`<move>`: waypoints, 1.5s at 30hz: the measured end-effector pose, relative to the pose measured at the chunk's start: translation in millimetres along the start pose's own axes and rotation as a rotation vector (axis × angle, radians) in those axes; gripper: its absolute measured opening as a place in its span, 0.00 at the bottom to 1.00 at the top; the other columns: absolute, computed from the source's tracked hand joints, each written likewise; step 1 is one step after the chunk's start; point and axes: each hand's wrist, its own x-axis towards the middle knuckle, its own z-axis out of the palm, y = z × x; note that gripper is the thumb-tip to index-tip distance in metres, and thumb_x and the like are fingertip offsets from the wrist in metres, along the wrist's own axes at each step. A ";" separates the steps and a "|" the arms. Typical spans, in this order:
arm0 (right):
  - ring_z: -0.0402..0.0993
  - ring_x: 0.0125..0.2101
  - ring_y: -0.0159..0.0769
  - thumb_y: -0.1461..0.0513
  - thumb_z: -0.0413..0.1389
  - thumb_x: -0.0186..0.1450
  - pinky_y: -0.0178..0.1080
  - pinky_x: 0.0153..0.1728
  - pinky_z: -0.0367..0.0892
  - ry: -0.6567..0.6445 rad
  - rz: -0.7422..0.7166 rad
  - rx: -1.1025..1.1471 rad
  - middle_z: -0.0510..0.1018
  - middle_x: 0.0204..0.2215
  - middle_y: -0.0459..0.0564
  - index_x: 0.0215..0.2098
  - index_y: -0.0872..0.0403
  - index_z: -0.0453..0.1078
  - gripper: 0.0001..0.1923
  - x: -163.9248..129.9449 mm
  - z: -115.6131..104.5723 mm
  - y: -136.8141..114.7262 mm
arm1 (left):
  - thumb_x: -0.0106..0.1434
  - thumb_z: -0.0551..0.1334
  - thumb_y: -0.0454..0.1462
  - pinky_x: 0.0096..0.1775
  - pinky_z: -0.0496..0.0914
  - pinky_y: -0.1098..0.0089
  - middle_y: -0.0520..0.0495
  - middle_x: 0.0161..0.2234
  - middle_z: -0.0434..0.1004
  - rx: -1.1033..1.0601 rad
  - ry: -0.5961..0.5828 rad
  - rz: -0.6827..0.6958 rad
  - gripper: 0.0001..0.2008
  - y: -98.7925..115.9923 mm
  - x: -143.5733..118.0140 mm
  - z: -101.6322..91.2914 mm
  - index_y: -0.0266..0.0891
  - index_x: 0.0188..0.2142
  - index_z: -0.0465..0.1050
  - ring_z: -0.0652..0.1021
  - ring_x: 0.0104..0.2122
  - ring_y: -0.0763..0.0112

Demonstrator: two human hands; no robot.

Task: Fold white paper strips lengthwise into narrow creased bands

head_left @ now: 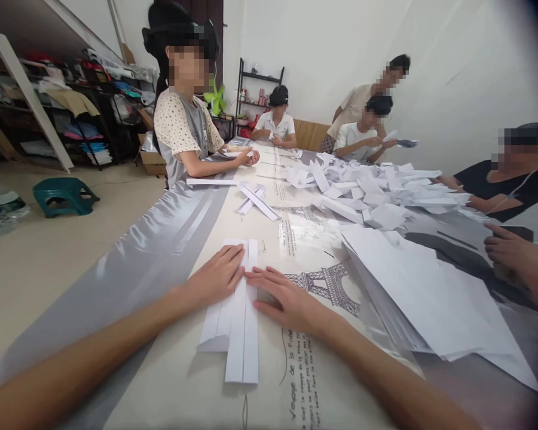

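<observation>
A white sheet of paper [242, 340] with lengthwise creases lies in front of me, partly folded into a narrow strip. Its left part [214, 328] bulges up slightly at the near end. My left hand [217, 272] rests on the far half of the paper, fingers stretched out and pressing on it. From the right, my right hand [291, 295] touches the strip's right edge with its fingertips, fingers spread and thumb apart. Neither hand grips anything. Both hands cover some of the creases.
A stack of white paper [430, 292] lies at the right. Beyond it spreads a pile of folded papers [367, 185]. Crossed paper strips [257, 200] lie ahead on the printed tablecloth [174, 382]. Several people sit or stand around the table. A green stool [65, 194] stands on the floor at left.
</observation>
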 end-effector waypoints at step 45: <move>0.78 0.40 0.37 0.68 0.52 0.74 0.39 0.41 0.73 0.044 -0.395 -0.375 0.83 0.40 0.52 0.53 0.57 0.71 0.11 -18.8 1.1 -61.0 | 0.75 0.49 0.40 0.62 0.66 0.51 0.33 0.60 0.71 0.110 0.028 -0.080 0.22 -14.1 3.4 3.5 0.30 0.61 0.66 0.70 0.60 0.52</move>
